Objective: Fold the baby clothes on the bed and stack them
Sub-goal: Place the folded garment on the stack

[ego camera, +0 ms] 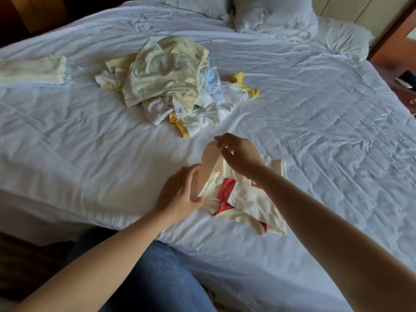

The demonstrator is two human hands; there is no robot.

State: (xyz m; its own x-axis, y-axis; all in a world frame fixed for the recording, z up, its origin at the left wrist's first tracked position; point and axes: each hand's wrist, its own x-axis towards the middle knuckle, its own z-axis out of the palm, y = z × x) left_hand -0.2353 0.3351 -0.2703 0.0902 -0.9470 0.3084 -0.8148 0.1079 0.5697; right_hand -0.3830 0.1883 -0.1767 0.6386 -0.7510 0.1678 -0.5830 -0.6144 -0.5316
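Across pretty much the whole view there's the bed (315, 136), covered in a wrinkly white sheet, with a couple of white pillows (274, 16) bunched up at the far end. Down at the near edge you can see the person's knee in blue jeans (162, 278) right up against the mattress.

Out in the middle of the bed sits the messy pile of unfolded baby clothes (166, 82), mostly pale yellow and white, with some light blue poking out on its right side and a brighter yellow bit (245, 84) trailing off to the right. Way over at the left edge, well apart from the pile, there's a small folded stack (31, 70) of pale yellow pieces lying flat.

Closer in, near the front edge of the bed, is the cream garment (252, 199) with red trim, spread on the sheet between both arms. The left hand (180, 194) has its fingers and thumb curled round the fabric where the sleeve meets the body, gripping it low against the bed. The right hand (238, 154) is pinching the far end of that sleeve (210, 158) with its fingertips, holding it up off the sheet so it arcs between the two hands.
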